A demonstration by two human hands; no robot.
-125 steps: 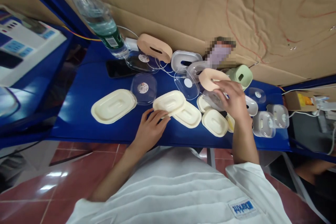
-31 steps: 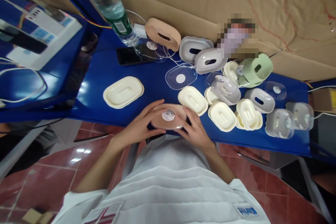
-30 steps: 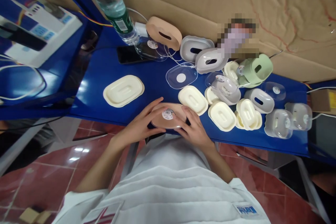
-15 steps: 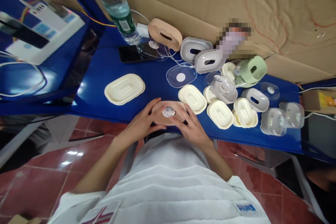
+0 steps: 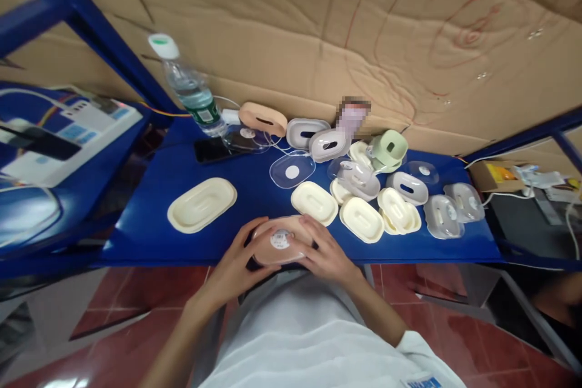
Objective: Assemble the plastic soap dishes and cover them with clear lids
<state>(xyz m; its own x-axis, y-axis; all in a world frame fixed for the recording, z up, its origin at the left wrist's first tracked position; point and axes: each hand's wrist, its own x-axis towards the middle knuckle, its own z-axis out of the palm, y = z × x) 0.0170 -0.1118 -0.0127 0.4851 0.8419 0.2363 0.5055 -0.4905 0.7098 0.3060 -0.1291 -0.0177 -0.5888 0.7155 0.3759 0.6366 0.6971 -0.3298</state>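
Observation:
Between my hands, at the table's front edge, is a pinkish oval plastic box (image 5: 291, 250) with a round printed sticker facing up. My left hand (image 5: 243, 257) grips its left end, fingers round the side. Around the right end my right hand (image 5: 325, 248) is closed, thumb near the front rim. The underside of the box is hidden. Left of it a cream oval tray (image 5: 202, 205) lies alone on the blue table (image 5: 140, 218). Just beyond my right hand rests another cream oval piece (image 5: 314, 203), and behind the box lies a clear oval lid (image 5: 292, 170).
Several cream pieces (image 5: 362, 219), grey oval shells (image 5: 330, 144) and clear covers (image 5: 443, 216) cover the right side. A green shell (image 5: 390, 148) and an orange shell (image 5: 262, 118) stand at the back. A water bottle (image 5: 195, 100), phone (image 5: 211, 148) and power strip (image 5: 100, 139) are leftward.
My view has tilted up, so the table sits lower and more cardboard wall shows. Both hands still hold the pinkish box at the table edge.

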